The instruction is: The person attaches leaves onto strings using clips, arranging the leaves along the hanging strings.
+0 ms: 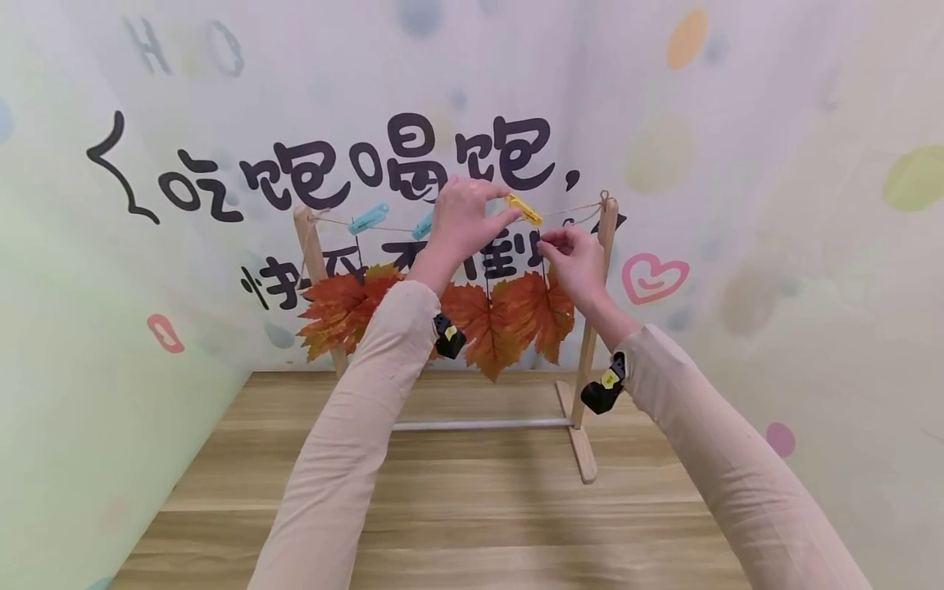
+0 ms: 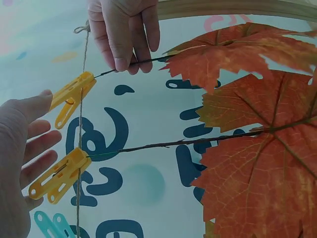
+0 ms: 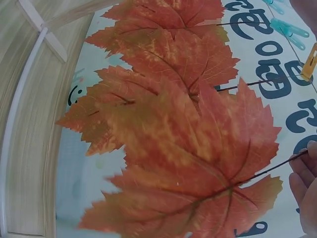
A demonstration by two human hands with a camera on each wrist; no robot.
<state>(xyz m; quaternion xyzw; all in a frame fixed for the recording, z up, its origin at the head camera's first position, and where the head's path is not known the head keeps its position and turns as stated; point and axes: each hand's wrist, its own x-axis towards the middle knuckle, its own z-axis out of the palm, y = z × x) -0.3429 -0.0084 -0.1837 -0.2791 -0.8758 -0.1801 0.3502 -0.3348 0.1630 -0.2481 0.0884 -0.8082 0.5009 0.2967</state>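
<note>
My left hand (image 1: 465,215) is up at the twine line, with thumb and index finger at the handle end of a yellow clothespin (image 1: 525,210). In the left wrist view, the other fingers (image 2: 40,147) are spread beside a second yellow clothespin (image 2: 62,173), clipped on the twine. Just below the first clothespin my right hand (image 1: 578,260) pinches the dark stem of an orange-red artificial maple leaf (image 2: 237,55). That stem's tip meets the clothespin's mouth. Another maple leaf (image 2: 267,144) hangs from the second clothespin.
Blue clothespins (image 1: 369,218) sit along the twine farther left, with more maple leaves (image 1: 339,307) below. The wooden rack's right post (image 1: 596,311) stands near my right hand. A white bar (image 1: 483,424) runs low above the wood-grain table (image 1: 457,508). A printed backdrop (image 1: 737,164) is behind.
</note>
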